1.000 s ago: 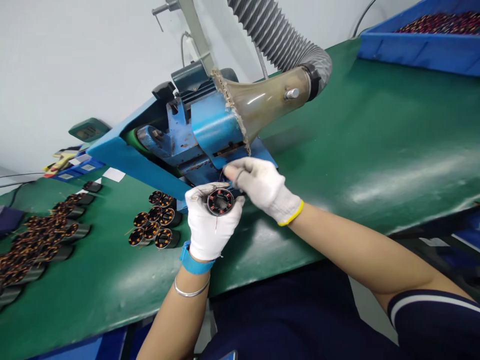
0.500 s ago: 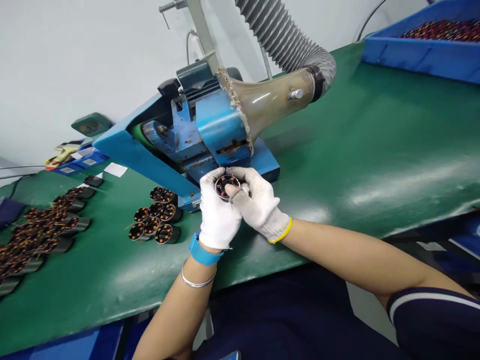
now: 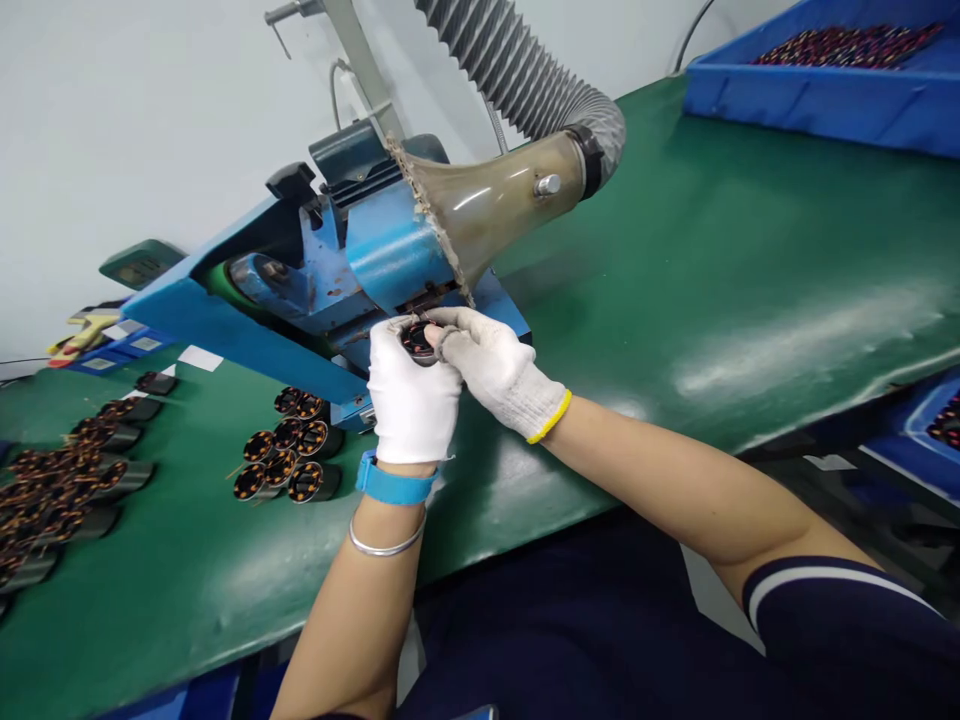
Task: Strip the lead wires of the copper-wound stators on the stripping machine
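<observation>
- At the far left, a crowded cluster of cylindrical wound parts (image 3: 71, 490) is set out on a green worktop (image 3: 195, 570).
- Behind the cluster, near the wall, yellow-handled tools (image 3: 88, 330) are kept on small blue bins (image 3: 146, 342).
- A smaller group of the same parts (image 3: 280, 467) is gathered beside the base of a blue machine (image 3: 386, 255).
- Just in front of the machine, a round wound part (image 3: 417, 342) is held off the worktop, its open face partly covered by fingers.
- This part is clasped from the near side by the white-gloved left hand (image 3: 415, 400); a blue strap (image 3: 397, 482) and a silver bangle (image 3: 387, 543) are worn below the glove.
- The same part is gripped from the right by the gloved right hand (image 3: 491, 360), with the thumb laid against its face.
- Above, a translucent funnel (image 3: 495, 200) is joined to a grey ribbed hose (image 3: 525, 80).
- At the far right, small dark-red pieces (image 3: 847, 45) are contained in a blue tray (image 3: 810, 105).
</observation>
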Available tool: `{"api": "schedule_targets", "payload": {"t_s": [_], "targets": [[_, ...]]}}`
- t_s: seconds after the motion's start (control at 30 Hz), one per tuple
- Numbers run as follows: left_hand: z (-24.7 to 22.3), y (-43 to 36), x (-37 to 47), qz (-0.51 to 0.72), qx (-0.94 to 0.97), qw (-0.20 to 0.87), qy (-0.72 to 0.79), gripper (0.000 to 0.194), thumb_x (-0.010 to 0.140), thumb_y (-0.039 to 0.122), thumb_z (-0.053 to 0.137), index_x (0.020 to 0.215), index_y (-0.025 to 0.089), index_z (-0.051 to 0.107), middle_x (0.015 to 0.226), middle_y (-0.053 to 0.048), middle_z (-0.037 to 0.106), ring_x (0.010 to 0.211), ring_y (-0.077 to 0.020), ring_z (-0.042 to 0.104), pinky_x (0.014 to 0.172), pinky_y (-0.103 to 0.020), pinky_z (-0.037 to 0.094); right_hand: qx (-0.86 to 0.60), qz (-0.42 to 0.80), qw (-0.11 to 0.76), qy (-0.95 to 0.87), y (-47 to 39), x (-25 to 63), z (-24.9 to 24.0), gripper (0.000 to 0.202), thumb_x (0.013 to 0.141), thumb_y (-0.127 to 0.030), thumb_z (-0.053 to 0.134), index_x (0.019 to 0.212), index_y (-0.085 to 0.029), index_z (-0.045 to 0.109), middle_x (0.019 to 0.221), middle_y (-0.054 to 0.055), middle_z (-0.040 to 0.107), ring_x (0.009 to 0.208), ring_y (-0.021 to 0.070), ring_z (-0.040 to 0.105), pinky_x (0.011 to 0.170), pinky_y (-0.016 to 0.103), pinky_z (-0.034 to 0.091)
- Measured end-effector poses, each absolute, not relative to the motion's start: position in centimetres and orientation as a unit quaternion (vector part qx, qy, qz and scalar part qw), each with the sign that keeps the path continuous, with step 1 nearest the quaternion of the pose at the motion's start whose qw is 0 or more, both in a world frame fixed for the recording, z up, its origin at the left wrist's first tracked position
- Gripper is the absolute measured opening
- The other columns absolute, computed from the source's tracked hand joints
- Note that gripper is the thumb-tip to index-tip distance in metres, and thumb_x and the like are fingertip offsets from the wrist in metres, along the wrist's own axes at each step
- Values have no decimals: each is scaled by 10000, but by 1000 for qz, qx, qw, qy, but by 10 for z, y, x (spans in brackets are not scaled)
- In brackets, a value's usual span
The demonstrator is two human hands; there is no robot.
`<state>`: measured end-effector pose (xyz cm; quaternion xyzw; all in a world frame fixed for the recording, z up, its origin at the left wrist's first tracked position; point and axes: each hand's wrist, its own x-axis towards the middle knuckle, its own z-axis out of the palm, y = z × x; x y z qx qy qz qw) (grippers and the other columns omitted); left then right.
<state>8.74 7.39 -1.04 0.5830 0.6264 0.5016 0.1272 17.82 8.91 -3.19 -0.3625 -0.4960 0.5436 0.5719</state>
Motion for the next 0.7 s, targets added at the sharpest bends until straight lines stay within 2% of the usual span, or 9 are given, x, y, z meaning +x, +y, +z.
{"api": "schedule_targets", "payload": {"t_s": [0.17,0.33,0.5,0.7], "targets": [[1,76,90,423,587,82,686,351,655,307,719,945,226,539,853,-42,644,824,-265,636,903,-472,495,-359,589,570,-447,88,181,-23,220,864,-310,608,1040,-181,637,922,34,709,934,164,672,935,313,541],[14,74,96,347,609,28,713,302,709,359,642,966,224,559,838,-49,680,792,-250,658,802,-395,519,-362,608,570,-418,86,183,-16,180,850,-283,613,1007,-200,640,916,21,712,962,182,672,935,320,533],[15,74,96,345,626,29,699,282,711,377,628,943,229,563,836,-48,695,782,-244,666,722,-355,514,-330,630,589,-384,85,184,-16,181,826,-259,616,994,-192,626,902,21,709,923,176,674,932,322,530],[7,76,97,378,618,18,689,286,709,399,626,922,228,539,827,-47,685,761,-244,655,737,-377,513,-303,607,629,-380,85,181,-21,196,807,-294,612,972,-191,637,903,12,710,928,167,667,921,310,532]]}}
